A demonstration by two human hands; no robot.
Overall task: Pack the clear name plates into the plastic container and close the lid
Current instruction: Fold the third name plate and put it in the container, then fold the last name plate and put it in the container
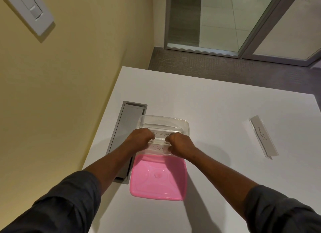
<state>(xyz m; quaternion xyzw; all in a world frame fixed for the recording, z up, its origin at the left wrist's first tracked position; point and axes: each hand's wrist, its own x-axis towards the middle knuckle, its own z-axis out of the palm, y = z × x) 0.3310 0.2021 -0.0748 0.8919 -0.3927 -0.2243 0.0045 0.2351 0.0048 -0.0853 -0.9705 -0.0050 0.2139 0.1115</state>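
Both our hands, left (141,139) and right (178,144), pinch the "Dog" plate (159,148), seating it in the container (164,121) near the table's (217,100) left edge. One plate (263,139) waits by the right edge; the lid (158,178) is off.

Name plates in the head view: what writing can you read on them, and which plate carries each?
"DOG": clear name plate at the near end of the clear plastic container, held between both hands.
"ERM...": clear plate behind it; both ends of the word are hidden by the hands.
"Elephant": handwritten, clear plate lying on the white table to the right.
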